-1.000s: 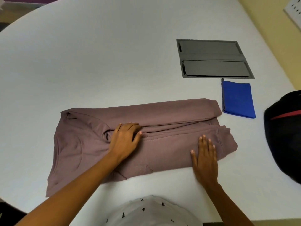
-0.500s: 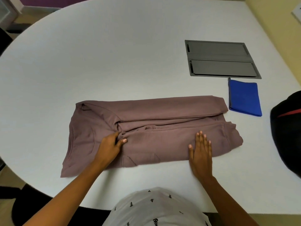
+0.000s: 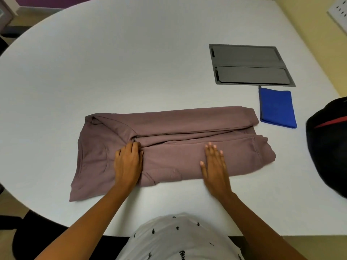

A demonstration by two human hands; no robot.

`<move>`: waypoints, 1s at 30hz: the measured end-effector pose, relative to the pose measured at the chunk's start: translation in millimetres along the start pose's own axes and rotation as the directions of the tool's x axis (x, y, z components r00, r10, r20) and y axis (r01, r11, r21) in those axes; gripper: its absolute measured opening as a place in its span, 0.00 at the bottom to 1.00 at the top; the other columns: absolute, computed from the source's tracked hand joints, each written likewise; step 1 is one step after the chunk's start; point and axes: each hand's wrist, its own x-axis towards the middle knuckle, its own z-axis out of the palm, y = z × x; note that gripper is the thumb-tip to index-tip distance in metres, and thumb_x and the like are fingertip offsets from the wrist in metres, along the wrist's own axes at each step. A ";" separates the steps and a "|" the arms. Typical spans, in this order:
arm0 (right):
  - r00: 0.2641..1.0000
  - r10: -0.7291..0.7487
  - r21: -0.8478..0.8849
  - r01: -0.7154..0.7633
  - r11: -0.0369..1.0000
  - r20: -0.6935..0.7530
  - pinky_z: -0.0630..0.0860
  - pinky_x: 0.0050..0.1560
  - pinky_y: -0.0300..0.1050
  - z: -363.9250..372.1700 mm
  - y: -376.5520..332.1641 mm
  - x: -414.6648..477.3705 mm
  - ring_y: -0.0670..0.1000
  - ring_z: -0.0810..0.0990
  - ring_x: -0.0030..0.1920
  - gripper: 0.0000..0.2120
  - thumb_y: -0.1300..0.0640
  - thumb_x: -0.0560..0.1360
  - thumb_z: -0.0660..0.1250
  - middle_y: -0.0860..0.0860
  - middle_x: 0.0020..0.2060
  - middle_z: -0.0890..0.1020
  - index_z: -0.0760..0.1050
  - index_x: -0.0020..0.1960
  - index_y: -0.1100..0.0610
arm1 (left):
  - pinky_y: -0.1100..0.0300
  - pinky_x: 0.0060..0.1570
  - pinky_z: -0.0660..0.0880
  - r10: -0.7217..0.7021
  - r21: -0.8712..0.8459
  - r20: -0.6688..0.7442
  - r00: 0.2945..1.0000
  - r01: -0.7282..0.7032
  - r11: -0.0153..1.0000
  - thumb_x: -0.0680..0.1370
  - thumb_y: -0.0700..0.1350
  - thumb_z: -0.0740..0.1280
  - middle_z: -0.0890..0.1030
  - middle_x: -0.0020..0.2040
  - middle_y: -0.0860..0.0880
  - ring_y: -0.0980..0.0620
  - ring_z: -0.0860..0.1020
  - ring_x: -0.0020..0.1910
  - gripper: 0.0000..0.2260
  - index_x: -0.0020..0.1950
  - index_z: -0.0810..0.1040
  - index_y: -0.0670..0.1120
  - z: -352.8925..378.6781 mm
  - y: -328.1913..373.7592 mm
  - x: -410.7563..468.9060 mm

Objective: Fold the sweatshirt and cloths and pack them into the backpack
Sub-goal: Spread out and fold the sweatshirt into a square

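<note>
Where sweatshirt (image 3: pixel 187 124) ends, blue cloth (image 3: pixel 276 107) lies just beside.

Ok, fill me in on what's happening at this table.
A person is folding a mauve sweatshirt on the white table. It lies as a long band. The right hand presses flat on it; the left hand rests at its centre crease. A folded blue cloth lies beside it, and the black backpack sits at the right edge.
</note>
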 end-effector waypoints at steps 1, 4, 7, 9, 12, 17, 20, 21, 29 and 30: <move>0.997 -0.072 0.016 0.072 0.997 0.020 0.44 0.77 0.47 2.5 -11.6 6.4 0.52 0.53 0.77 0.28 0.48 0.82 0.47 0.53 0.76 0.57 0.56 0.77 0.61 | 0.48 0.42 0.71 0.000 -0.005 0.000 1.000 0.000 1.000 0.77 0.40 0.68 0.79 0.44 0.41 0.40 0.76 0.38 0.04 0.50 0.76 0.41 1.9 -1.6 0.4; 0.962 -0.270 0.042 0.268 0.962 0.035 0.49 0.75 0.48 12.2 -44.0 36.4 0.58 0.69 0.70 0.22 0.56 0.80 0.53 0.59 0.68 0.72 0.69 0.70 0.65 | 0.46 0.47 0.70 0.001 -0.042 -0.009 1.000 -0.002 0.999 0.77 0.39 0.68 0.79 0.43 0.40 0.39 0.77 0.40 0.03 0.49 0.76 0.40 4.9 -5.2 0.7; 0.914 -0.405 0.065 0.405 0.912 -0.014 0.60 0.72 0.52 22.0 -64.8 71.3 0.59 0.76 0.63 0.17 0.61 0.76 0.64 0.59 0.58 0.80 0.76 0.63 0.65 | 0.48 0.54 0.62 -0.034 -0.128 -0.043 0.999 0.028 0.991 0.80 0.41 0.63 0.78 0.43 0.43 0.42 0.76 0.42 0.04 0.49 0.74 0.42 3.0 -6.4 -1.0; 0.888 -0.457 0.062 0.454 0.889 0.054 0.66 0.68 0.55 23.7 -71.0 87.0 0.59 0.76 0.58 0.18 0.57 0.74 0.71 0.59 0.54 0.80 0.77 0.61 0.64 | 0.52 0.52 0.57 -0.074 -0.197 -0.054 0.996 0.062 0.978 0.82 0.45 0.59 0.75 0.42 0.46 0.44 0.74 0.41 0.06 0.49 0.72 0.43 0.5 -6.2 -2.7; 0.821 -0.558 0.015 0.561 0.828 0.123 0.67 0.55 0.51 20.7 -73.3 100.0 0.58 0.76 0.47 0.13 0.50 0.75 0.66 0.56 0.47 0.78 0.78 0.51 0.60 | 0.57 0.47 0.51 -0.093 -0.254 -0.061 0.994 0.075 0.964 0.81 0.49 0.54 0.73 0.41 0.48 0.46 0.74 0.41 0.11 0.49 0.71 0.44 -0.5 -9.3 -6.0; 0.829 -0.548 0.070 0.543 0.837 0.113 0.67 0.31 0.43 6.0 -80.3 104.9 0.56 0.77 0.32 0.10 0.54 0.79 0.58 0.56 0.40 0.79 0.74 0.48 0.60 | 0.57 0.46 0.51 -0.141 -0.318 -0.050 0.989 0.118 0.941 0.81 0.49 0.54 0.72 0.43 0.48 0.46 0.73 0.41 0.13 0.52 0.72 0.42 3.0 -12.4 -2.2; 0.877 -0.465 0.013 0.468 0.884 0.122 0.71 0.32 0.46 17.5 -85.2 105.6 0.58 0.78 0.35 0.09 0.61 0.76 0.67 0.58 0.43 0.79 0.74 0.56 0.61 | 0.53 0.49 0.53 -0.203 -0.262 0.042 0.978 0.207 0.943 0.81 0.47 0.60 0.76 0.49 0.43 0.43 0.74 0.46 0.11 0.56 0.74 0.41 8.9 -13.0 8.0; 0.896 -0.434 -0.037 0.439 0.898 0.096 0.72 0.35 0.47 24.6 -86.0 104.8 0.57 0.78 0.37 0.13 0.63 0.74 0.70 0.58 0.44 0.78 0.74 0.57 0.61 | 0.51 0.51 0.55 -0.227 -0.242 0.070 0.971 0.238 0.941 0.80 0.46 0.62 0.77 0.50 0.42 0.42 0.75 0.48 0.10 0.56 0.75 0.41 10.1 -13.3 11.6; 0.897 -0.437 0.048 0.435 0.899 0.066 0.59 0.72 0.54 23.8 -102.5 73.9 0.57 0.69 0.69 0.17 0.58 0.80 0.57 0.57 0.66 0.74 0.73 0.66 0.61 | 0.46 0.57 0.59 -0.119 -0.012 0.047 0.992 0.120 0.993 0.79 0.50 0.58 0.74 0.65 0.43 0.43 0.73 0.61 0.18 0.66 0.72 0.45 15.1 -18.1 11.5; 0.884 -0.440 0.037 0.440 0.897 0.157 0.54 0.75 0.55 23.6 -98.8 64.1 0.55 0.61 0.74 0.21 0.53 0.82 0.51 0.56 0.72 0.68 0.67 0.72 0.59 | 0.46 0.61 0.58 -0.101 0.004 0.061 0.993 0.101 0.995 0.80 0.52 0.56 0.71 0.69 0.44 0.44 0.70 0.66 0.20 0.70 0.70 0.46 16.7 -21.6 9.6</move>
